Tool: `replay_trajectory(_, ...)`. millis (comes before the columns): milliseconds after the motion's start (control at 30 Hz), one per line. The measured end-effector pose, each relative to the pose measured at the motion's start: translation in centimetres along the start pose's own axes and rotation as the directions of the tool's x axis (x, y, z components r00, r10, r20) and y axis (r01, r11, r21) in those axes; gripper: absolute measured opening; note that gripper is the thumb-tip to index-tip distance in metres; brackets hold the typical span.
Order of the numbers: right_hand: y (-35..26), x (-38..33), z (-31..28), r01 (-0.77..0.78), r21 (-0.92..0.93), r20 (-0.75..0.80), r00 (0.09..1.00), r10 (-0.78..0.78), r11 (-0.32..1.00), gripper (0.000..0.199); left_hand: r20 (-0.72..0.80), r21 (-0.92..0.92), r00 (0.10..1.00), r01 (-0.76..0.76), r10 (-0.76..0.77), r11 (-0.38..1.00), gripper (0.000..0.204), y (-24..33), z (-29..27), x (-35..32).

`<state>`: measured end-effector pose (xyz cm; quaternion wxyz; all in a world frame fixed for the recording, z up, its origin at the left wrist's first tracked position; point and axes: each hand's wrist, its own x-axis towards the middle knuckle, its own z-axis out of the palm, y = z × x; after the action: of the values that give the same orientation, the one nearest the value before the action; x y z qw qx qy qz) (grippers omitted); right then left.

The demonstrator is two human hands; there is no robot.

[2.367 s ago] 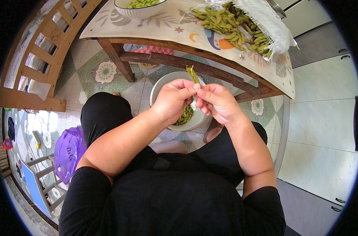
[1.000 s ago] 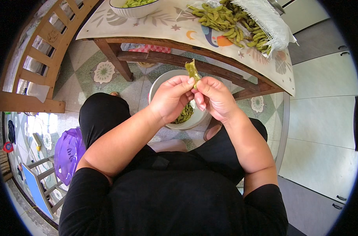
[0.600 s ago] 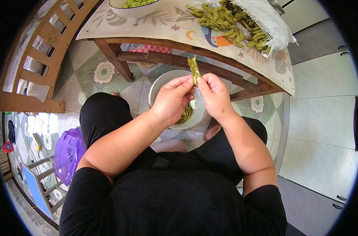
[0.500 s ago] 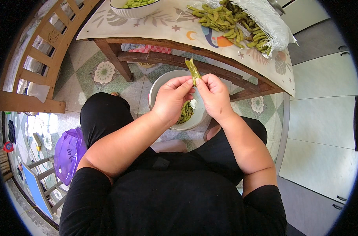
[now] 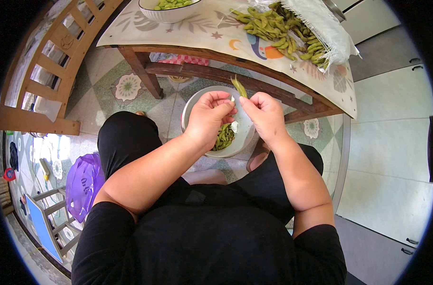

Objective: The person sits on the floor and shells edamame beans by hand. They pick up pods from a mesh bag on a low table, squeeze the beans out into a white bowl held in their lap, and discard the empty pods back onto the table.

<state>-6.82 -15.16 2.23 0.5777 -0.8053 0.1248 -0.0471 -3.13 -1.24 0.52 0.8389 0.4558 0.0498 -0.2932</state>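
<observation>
My right hand (image 5: 264,114) pinches a green soybean pod (image 5: 239,88) between thumb and finger, its tip pointing up and away from me. Close beside it, my left hand (image 5: 211,116) is closed with thumb and fingers together. A tiny pale bit shows at its fingertips, too small to name. Both hands are over a light-coloured basin (image 5: 245,135) on the floor. Inside the basin lie green pods or shells (image 5: 224,138) and a white scrap (image 5: 234,127), partly hidden by my left hand.
On the table (image 5: 178,35) ahead stand a white bowl (image 5: 166,16) of shelled green beans and a heap of pods (image 5: 273,28) beside a white woven sack (image 5: 321,28). To my left are a purple bag (image 5: 85,185) and wooden rails (image 5: 50,66). Cabinets (image 5: 387,156) line the right.
My hands have drawn slightly apart. The pod, earlier held between both hands, has come away with my right hand, and a pale bit shows at my left fingertips.
</observation>
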Motion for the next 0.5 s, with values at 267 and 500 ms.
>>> replay_trajectory(267, -0.4, 0.1, -0.7, -0.121, 0.107, 0.236, 0.967, 0.093, 0.987, 0.018, 0.084, 0.237, 0.992, -0.109, 0.092, 0.965, 0.023, -0.2, -0.3, -0.4)
replay_trajectory(500, -0.9, 0.2, -1.5, -0.257, 0.134, 0.325, 0.924, 0.202, 0.957, 0.017, 0.165, 0.232, 0.984, -0.11, 0.072, 0.966, 0.019, -0.3, -0.6, -0.2)
